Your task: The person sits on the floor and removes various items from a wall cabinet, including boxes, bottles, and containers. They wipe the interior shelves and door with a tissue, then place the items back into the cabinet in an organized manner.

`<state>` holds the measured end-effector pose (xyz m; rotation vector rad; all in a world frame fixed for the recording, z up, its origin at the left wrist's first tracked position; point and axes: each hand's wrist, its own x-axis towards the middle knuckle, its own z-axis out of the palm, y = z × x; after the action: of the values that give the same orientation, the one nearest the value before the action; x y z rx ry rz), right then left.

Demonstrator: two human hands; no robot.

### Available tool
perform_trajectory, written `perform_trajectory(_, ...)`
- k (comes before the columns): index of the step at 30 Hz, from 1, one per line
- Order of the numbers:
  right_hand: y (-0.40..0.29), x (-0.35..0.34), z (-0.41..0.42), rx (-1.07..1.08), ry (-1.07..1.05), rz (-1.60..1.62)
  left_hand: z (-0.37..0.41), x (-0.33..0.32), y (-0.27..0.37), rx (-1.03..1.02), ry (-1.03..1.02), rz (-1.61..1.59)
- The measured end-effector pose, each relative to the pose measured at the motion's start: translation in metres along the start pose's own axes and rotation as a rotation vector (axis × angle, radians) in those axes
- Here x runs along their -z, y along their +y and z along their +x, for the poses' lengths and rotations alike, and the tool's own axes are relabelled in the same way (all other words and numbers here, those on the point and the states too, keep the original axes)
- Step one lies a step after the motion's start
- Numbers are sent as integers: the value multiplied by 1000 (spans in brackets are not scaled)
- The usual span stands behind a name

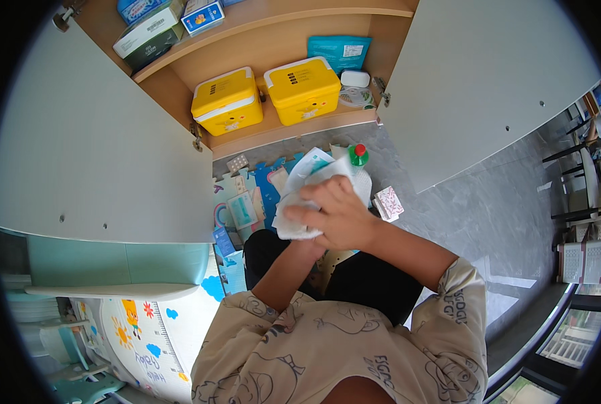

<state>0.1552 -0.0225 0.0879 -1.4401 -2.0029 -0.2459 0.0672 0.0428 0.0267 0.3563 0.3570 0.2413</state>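
My right hand (pixel 342 214) lies over a white cloth or wipe (pixel 300 222), its fingers bent around it and slightly blurred. Under it, my left hand (pixel 314 248) shows only at the wrist and heel; the bundle and my right hand hide its fingers. A white and teal printed packet (pixel 314 162) sticks out at the far side of the cloth. Whether the packet is held with it or lies behind, I cannot tell. Just beyond stands a green bottle with a red cap (pixel 359 155). Right of my hands is a small pink-patterned box (pixel 389 203).
Ahead, an open cabinet holds two yellow boxes (pixel 227 103) and a teal pouch (pixel 339 53). Its doors swing out on the left (pixel 98 151) and right (pixel 472 76). A teal-printed packet (pixel 242 210), a blue box (pixel 224 241) and a blister pack (pixel 237 163) lie left on the floor.
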Motion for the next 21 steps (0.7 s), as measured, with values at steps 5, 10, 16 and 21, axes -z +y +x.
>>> perform_trajectory(5,2,2,-2,-80,-25,141,-6,20,-8,105,-12,359)
perform_trajectory(10,66,-20,-30,-429,-5,-137,-30,4,-10,-36,-60,931)
perform_trajectory(16,75,-1,-28,-780,433,855,-26,-34,51,-753,272,1011)
perform_trajectory(21,71,7,-23,-818,381,886,50,-66,167,-786,423,865)
